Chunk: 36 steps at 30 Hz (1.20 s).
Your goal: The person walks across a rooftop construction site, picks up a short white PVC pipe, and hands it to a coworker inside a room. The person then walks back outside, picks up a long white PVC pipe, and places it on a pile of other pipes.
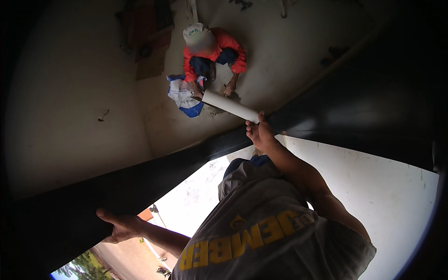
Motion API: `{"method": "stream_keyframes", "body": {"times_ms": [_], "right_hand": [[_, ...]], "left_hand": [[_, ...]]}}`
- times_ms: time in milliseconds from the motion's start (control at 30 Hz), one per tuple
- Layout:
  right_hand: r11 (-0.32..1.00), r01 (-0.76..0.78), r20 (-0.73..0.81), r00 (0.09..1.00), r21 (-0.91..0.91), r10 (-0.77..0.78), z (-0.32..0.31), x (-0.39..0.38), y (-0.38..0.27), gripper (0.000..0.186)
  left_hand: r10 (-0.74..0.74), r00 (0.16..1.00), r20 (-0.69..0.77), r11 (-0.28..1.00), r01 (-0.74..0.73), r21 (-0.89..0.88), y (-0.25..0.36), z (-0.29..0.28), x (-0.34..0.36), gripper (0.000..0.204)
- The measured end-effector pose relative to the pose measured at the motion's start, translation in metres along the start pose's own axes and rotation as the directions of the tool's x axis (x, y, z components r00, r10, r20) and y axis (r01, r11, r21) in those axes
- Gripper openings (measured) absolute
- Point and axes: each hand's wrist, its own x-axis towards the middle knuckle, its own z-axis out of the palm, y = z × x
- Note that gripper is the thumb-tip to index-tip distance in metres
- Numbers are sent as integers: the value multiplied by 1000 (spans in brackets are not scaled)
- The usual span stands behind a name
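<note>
My right hand (259, 130) grips the near end of a long white tube-like piece (228, 103), which slants up toward a crouching person's hands. My left hand (120, 226) grips the lower edge of a long black beam (60, 210) at the lower left, thumb out and fingers partly hidden behind it. The black beam runs diagonally across the view, just below the white piece. My body, in a grey shirt (261, 247), fills the lower middle.
A person (214, 56) in red crouches above, beside a blue-and-white sack (184, 95). Reddish boards (149, 35) lie at the top left, a small dark scrap (103, 116) on the pale surface at left. Outdoor ground (128, 259) and greenery (86, 266) show at lower left.
</note>
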Motion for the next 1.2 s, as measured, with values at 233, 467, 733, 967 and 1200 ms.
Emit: {"method": "stream_keyframes", "body": {"times_ms": [233,467,733,967,1200], "right_hand": [[997,44,-43,998,-61,-47,24,-6,-4,49],[813,416,241,908,-407,-344,28,-8,-2,47],[425,740,504,669,-521,-546,46,-28,-7,38],[427,739,531,673,-521,-515,37,-20,-10,33],[491,707,501,707,-509,-498,37,13,-5,39]], "left_hand": [[23,999,28,999,-23,24,-10,13,17,57],[-2,1000,17,1000,2,-1,-22,15,20,59],[-98,994,-57,980,107,166,-26,13,20,72],[-22,999,-37,979,29,203,-22,6,13,75],[-102,994,-32,983,106,151,-17,-1,9,71]]}}
